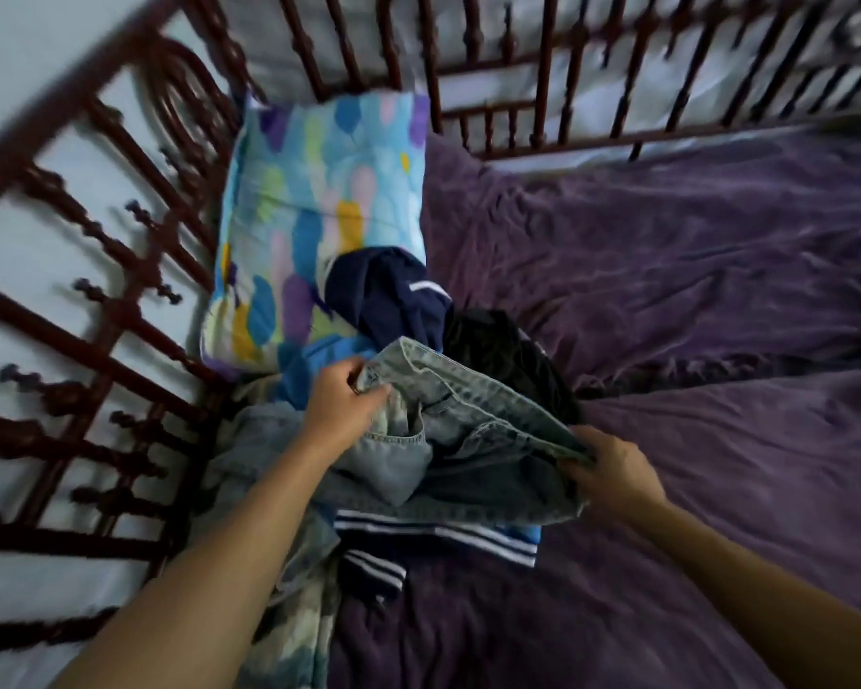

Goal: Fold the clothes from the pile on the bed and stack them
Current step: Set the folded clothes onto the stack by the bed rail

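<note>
Both hands hold the jeans (473, 420) by the waistband over the pile (418, 489) on the bed (717, 290): left hand (341, 407) pinching one end, right hand (610, 469) gripping the other. Risk: legs look tangled under the striped navy garment (438, 532), so lifting likely drags it along and scatters the pile

Just the one camera, up on the person's head, tipped forward and steeply down over the bed. It's in close. Both forearms run up from the bottom edge, and the left hand (341, 407) and right hand (612, 469) grip the jeans (473, 410) just below the middle of the view. The wide lens bows everything. Dark wooden rails (61, 99) curve along the left and top, the patterned pillow (319, 206) sits upper centre-left, and the purple bedspread (692, 266) stretches off right. The edges are smeared with blur.
</note>
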`<state>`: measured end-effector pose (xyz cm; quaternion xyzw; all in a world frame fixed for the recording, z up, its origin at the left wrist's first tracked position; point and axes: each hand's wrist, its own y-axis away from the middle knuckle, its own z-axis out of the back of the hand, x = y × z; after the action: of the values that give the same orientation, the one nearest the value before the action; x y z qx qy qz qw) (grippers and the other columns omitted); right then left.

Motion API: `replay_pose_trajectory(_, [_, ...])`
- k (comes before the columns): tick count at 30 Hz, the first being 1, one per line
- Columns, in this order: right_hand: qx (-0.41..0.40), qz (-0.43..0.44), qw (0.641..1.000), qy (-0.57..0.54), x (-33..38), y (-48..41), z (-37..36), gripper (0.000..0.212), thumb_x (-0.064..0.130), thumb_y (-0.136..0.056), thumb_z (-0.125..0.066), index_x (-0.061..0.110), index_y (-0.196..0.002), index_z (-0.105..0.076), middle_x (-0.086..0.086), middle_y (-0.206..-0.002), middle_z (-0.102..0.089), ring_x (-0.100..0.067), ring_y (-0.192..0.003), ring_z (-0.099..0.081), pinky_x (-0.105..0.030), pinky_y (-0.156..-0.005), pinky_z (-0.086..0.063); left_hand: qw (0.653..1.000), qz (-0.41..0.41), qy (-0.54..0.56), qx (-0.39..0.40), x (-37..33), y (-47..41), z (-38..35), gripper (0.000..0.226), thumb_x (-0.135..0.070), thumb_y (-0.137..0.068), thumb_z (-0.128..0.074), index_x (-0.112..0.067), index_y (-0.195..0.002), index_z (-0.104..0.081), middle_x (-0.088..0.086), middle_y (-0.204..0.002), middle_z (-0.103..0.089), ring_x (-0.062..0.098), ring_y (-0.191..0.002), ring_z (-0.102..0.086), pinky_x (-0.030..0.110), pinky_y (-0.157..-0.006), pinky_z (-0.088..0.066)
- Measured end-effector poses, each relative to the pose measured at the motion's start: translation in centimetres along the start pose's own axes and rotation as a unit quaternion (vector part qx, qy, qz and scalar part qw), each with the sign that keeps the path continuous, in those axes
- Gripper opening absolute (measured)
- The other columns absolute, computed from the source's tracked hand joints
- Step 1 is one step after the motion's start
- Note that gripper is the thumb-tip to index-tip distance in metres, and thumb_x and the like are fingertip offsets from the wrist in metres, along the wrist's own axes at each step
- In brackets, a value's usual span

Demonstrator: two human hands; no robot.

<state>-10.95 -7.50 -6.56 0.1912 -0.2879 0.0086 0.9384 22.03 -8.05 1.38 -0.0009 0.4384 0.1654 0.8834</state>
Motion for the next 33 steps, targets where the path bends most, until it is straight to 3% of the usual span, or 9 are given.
replay_pose_trajectory(2, [-0.032,0.034,0.999,0.001,2.1,-0.2,5.0,0.009,0.038,-0.081,-0.069,0.029,-0.083,-0.067,0.000,-0.080,-0.069,-0.028,-0.087,-0.066,-0.034,-0.066,-0.045,0.998,-0.051,0.003,-0.032,-3.9,-0.2,3.2,0.017,-0.011,-0.078,-0.076,-0.020,-0.073,-0.063,-0.004,-0.067,-0.062,-0.002,-0.060,-0.056,0.012,-0.056,-0.041])
replay_pose_trajectory(4, [-0.052,0.060,0.997,-0.004,4.5,0.9,9.7,0.016,0.038,-0.081,-0.069,0.030,-0.069,-0.064,0.004,-0.069,-0.063,-0.025,-0.078,-0.065,-0.036,-0.064,-0.045,0.994,-0.098,0.011,-0.052,-7.6,-0.1,6.1,0.011,-0.013,-0.082,-0.074,-0.013,-0.075,-0.065,0.004,-0.069,-0.063,0.005,-0.066,-0.058,0.019,-0.060,-0.045])
replay_pose_trajectory(7, [-0.124,0.122,0.985,0.013,8.0,4.1,15.9,0.026,0.037,-0.083,-0.071,0.030,-0.061,-0.059,0.006,-0.068,-0.054,-0.025,-0.072,-0.059,-0.037,-0.063,-0.044,0.986,-0.148,0.055,-0.060,-12.9,0.6,10.2,0.008,-0.016,-0.089,-0.066,-0.009,-0.091,-0.070,0.013,-0.088,-0.070,0.021,-0.084,-0.065,0.040,-0.076,-0.052])
replay_pose_trajectory(10, [-0.134,0.164,0.977,0.001,11.0,8.4,21.3,0.028,0.036,-0.084,-0.071,0.028,-0.060,-0.059,0.010,-0.062,-0.051,-0.014,-0.065,-0.055,-0.033,-0.058,-0.040,0.968,-0.213,0.113,-0.075,-18.4,1.6,14.1,0.007,-0.016,-0.093,-0.060,-0.016,-0.096,-0.067,0.007,-0.095,-0.068,0.011,-0.085,-0.063,0.036,-0.081,-0.051])
replay_pose_trajectory(17, [-0.149,0.247,0.957,-0.013,13.8,20.5,31.3,0.030,0.040,-0.077,-0.068,0.021,-0.056,-0.059,0.014,-0.050,-0.046,0.002,-0.048,-0.041,-0.016,-0.048,-0.030,0.925,-0.360,0.051,-0.109,-29.2,3.0,16.9,0.017,-0.018,-0.090,-0.065,-0.001,-0.089,-0.068,0.014,-0.084,-0.067,0.014,-0.081,-0.058,0.033,-0.067,-0.046])
replay_pose_trajectory(20, [-0.182,0.243,0.953,-0.015,11.6,25.1,34.4,0.035,0.042,-0.074,-0.068,0.007,-0.071,-0.066,0.009,-0.057,-0.048,0.002,-0.055,-0.043,-0.021,-0.052,-0.035,0.920,-0.382,0.060,-0.060,-33.1,3.7,14.3,0.010,-0.013,-0.089,-0.063,-0.005,-0.084,-0.068,0.008,-0.076,-0.063,0.012,-0.073,-0.055,0.029,-0.063,-0.043])
replay_pose_trajectory(24, [-0.226,0.210,0.948,-0.073,5.6,30.7,37.2,0.020,0.038,-0.078,-0.066,0.023,-0.067,-0.071,0.011,-0.058,-0.060,0.006,-0.058,-0.052,-0.014,-0.054,-0.043,0.903,-0.417,0.090,0.056,-38.2,6.2,8.0,0.011,-0.001,-0.088,-0.061,-0.009,-0.089,-0.069,-0.003,-0.076,-0.064,-0.005,-0.066,-0.055,0.016,-0.063,-0.046])
replay_pose_trajectory(29, [-0.306,0.079,0.949,0.014,-5.8,35.2,38.6,0.034,0.049,-0.081,-0.062,0.019,-0.064,-0.059,0.007,-0.058,-0.052,-0.006,-0.055,-0.047,-0.031,-0.056,-0.043,0.857,-0.498,-0.023,0.131,-44.1,10.4,-3.6,0.007,-0.001,-0.090,-0.059,0.000,-0.092,-0.065,0.016,-0.089,-0.065,0.024,-0.087,-0.060,0.043,-0.079,-0.049])
replay_pose_trajectory(33, [-0.360,-0.058,0.911,0.195,-16.5,37.5,37.9,0.021,0.054,-0.090,-0.054,0.035,-0.081,-0.055,0.005,-0.081,-0.064,-0.022,-0.079,-0.062,-0.032,-0.062,-0.041,0.818,-0.544,-0.133,0.127,-47.6,14.8,-15.1,0.008,-0.007,-0.089,-0.056,-0.009,-0.093,-0.062,0.013,-0.088,-0.065,0.031,-0.086,-0.061,0.039,-0.067,-0.045])
